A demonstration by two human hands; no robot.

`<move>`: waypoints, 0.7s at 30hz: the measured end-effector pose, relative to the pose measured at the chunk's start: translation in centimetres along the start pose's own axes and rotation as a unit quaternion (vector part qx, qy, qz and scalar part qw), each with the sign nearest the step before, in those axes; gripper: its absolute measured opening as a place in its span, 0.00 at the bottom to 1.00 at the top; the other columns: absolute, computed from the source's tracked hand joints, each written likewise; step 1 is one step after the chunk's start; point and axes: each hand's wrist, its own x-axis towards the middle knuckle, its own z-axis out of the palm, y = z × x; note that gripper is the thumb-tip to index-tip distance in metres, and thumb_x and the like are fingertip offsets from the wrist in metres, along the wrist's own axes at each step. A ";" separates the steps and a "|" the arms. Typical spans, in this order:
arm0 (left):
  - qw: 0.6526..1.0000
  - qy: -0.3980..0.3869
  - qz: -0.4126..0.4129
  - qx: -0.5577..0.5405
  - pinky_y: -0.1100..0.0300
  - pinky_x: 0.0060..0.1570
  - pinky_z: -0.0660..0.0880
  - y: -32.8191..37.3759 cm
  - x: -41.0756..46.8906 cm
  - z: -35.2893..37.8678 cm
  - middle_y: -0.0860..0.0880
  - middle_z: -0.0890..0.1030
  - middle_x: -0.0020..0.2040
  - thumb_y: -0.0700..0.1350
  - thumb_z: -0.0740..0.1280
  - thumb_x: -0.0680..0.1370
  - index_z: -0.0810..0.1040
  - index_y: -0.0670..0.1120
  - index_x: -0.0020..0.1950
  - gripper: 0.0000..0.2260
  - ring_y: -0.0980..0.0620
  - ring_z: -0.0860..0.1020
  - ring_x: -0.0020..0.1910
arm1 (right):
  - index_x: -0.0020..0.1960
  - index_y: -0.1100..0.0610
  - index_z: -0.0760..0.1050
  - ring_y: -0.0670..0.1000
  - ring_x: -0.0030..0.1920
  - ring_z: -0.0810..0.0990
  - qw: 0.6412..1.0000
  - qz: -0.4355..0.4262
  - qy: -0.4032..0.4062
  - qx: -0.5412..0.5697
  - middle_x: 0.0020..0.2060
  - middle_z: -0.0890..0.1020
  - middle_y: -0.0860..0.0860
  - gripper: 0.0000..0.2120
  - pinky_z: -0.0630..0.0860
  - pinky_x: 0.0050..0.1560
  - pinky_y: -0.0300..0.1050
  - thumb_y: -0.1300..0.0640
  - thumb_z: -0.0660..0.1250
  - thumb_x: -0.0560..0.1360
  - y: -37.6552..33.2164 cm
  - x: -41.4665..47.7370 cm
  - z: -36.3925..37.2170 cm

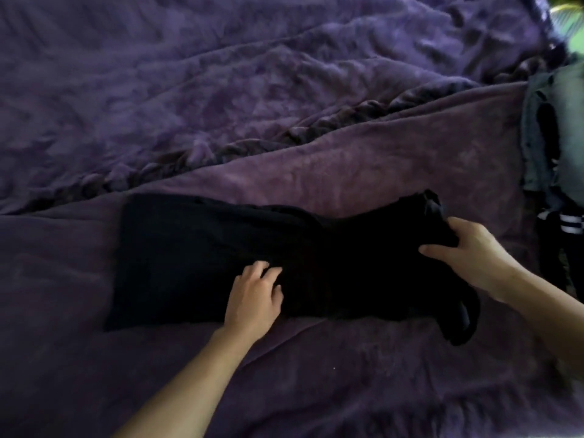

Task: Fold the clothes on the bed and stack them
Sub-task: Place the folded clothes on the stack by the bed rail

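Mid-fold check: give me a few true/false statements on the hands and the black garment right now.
1. The left hand rests on the black garment. True.
2. The right hand hangs free above the bed. False: it grips the garment's right end.
3. The garment lies on a white sheet. False: it lies on a purple blanket.
4. The other clothes lie at the picture's right edge. True.

You get a dim, soft view, with bright green-white glare only at the top right corner, the black garment [221,254] losing all detail, and wide-angle stretch and blur toward the edges.
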 end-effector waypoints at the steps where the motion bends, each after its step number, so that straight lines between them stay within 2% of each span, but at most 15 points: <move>1: 1.000 0.010 -0.025 -0.014 0.54 0.59 0.71 -1.1 -1.0 -0.4 0.49 0.73 0.63 0.46 0.63 0.79 0.74 0.48 0.67 0.16 0.49 0.72 0.61 | 0.41 0.52 0.73 0.50 0.38 0.79 0.999 -0.034 -0.011 -0.020 0.36 0.80 0.48 0.10 0.71 0.33 0.42 0.57 0.76 0.69 -2.4 -1.0 1.0; 3: 0.996 0.034 -0.071 -0.047 0.53 0.57 0.73 -3.1 -3.1 -1.0 0.50 0.75 0.59 0.45 0.64 0.78 0.76 0.46 0.65 0.15 0.49 0.74 0.58 | 0.43 0.55 0.73 0.53 0.40 0.78 0.990 -0.107 -0.025 -0.086 0.38 0.79 0.50 0.12 0.72 0.37 0.44 0.54 0.75 0.69 -6.6 -2.4 4.4; 6: 0.983 0.072 -0.143 -0.094 0.54 0.53 0.75 -5.8 -5.9 -1.7 0.50 0.75 0.58 0.43 0.64 0.78 0.77 0.45 0.62 0.13 0.51 0.74 0.56 | 0.51 0.58 0.73 0.57 0.50 0.80 0.976 -0.153 -0.072 -0.135 0.48 0.81 0.56 0.15 0.76 0.48 0.49 0.52 0.72 0.70 -11.9 -2.4 11.5; 8: 0.976 0.089 -0.168 -0.108 0.57 0.50 0.75 -6.9 -7.0 -1.8 0.51 0.74 0.58 0.44 0.64 0.79 0.77 0.45 0.62 0.13 0.51 0.75 0.55 | 0.58 0.57 0.72 0.58 0.53 0.80 0.977 -0.122 -0.142 -0.101 0.52 0.80 0.56 0.19 0.79 0.50 0.50 0.50 0.72 0.72 -13.8 -1.6 16.5; 10: 0.969 0.114 -0.187 -0.119 0.59 0.49 0.74 -7.8 -8.1 -1.7 0.51 0.73 0.59 0.44 0.64 0.79 0.77 0.46 0.63 0.13 0.52 0.74 0.56 | 0.66 0.55 0.68 0.55 0.51 0.81 0.972 -0.027 -0.230 0.032 0.54 0.79 0.54 0.25 0.82 0.47 0.52 0.50 0.72 0.73 -14.9 -1.3 20.6; 11: 0.965 0.129 -0.191 -0.126 0.59 0.50 0.74 -8.0 -8.3 -1.5 0.51 0.73 0.60 0.45 0.63 0.79 0.76 0.46 0.63 0.13 0.51 0.74 0.57 | 0.68 0.55 0.67 0.54 0.49 0.82 0.964 0.015 -0.245 0.102 0.53 0.80 0.54 0.27 0.82 0.47 0.52 0.51 0.72 0.73 -14.8 -1.1 21.8; 12: 0.962 0.144 -0.189 -0.132 0.57 0.51 0.75 -8.0 -8.5 -1.3 0.50 0.73 0.61 0.45 0.63 0.79 0.76 0.46 0.64 0.14 0.51 0.74 0.58 | 0.69 0.55 0.67 0.53 0.48 0.83 0.964 0.026 -0.228 0.137 0.51 0.81 0.54 0.27 0.82 0.48 0.53 0.52 0.72 0.74 -14.2 -0.8 22.5; 13: 0.963 0.157 -0.177 -0.130 0.55 0.53 0.75 -7.8 -8.7 -1.1 0.49 0.73 0.62 0.46 0.62 0.80 0.76 0.46 0.64 0.14 0.50 0.73 0.59 | 0.68 0.55 0.69 0.52 0.48 0.83 0.975 -0.003 -0.187 0.123 0.50 0.82 0.53 0.25 0.81 0.50 0.54 0.53 0.71 0.74 -13.4 -0.7 22.3; 15: 0.974 0.169 -0.120 -0.095 0.52 0.56 0.75 -6.6 -8.4 -0.4 0.46 0.73 0.64 0.48 0.59 0.79 0.77 0.45 0.63 0.16 0.46 0.73 0.61 | 0.64 0.54 0.74 0.51 0.51 0.82 0.993 -0.082 -0.089 0.018 0.52 0.82 0.51 0.19 0.78 0.55 0.49 0.54 0.70 0.74 -11.0 -0.3 20.7; 17: 0.988 0.138 -0.058 -0.039 0.50 0.59 0.73 -5.1 -7.6 0.4 0.43 0.71 0.68 0.49 0.57 0.78 0.76 0.47 0.65 0.18 0.43 0.71 0.64 | 0.65 0.54 0.74 0.52 0.57 0.79 0.990 -0.112 -0.036 -0.083 0.57 0.79 0.52 0.19 0.75 0.57 0.47 0.54 0.70 0.74 -8.0 0.1 18.7; 19: 0.998 0.062 -0.029 0.004 0.48 0.67 0.67 -3.9 -6.4 1.4 0.42 0.61 0.76 0.49 0.57 0.80 0.68 0.49 0.72 0.20 0.42 0.62 0.73 | 0.68 0.53 0.71 0.56 0.63 0.73 0.981 -0.097 -0.010 -0.169 0.63 0.74 0.53 0.24 0.72 0.60 0.51 0.50 0.70 0.74 -5.4 0.4 17.2; 21: 0.999 -0.020 -0.037 0.013 0.49 0.74 0.56 -3.9 -4.6 2.0 0.43 0.46 0.79 0.47 0.56 0.82 0.55 0.49 0.78 0.24 0.44 0.48 0.77 | 0.71 0.53 0.66 0.57 0.65 0.70 0.987 -0.043 0.006 -0.157 0.66 0.70 0.53 0.32 0.72 0.61 0.53 0.47 0.73 0.71 -3.7 0.9 16.8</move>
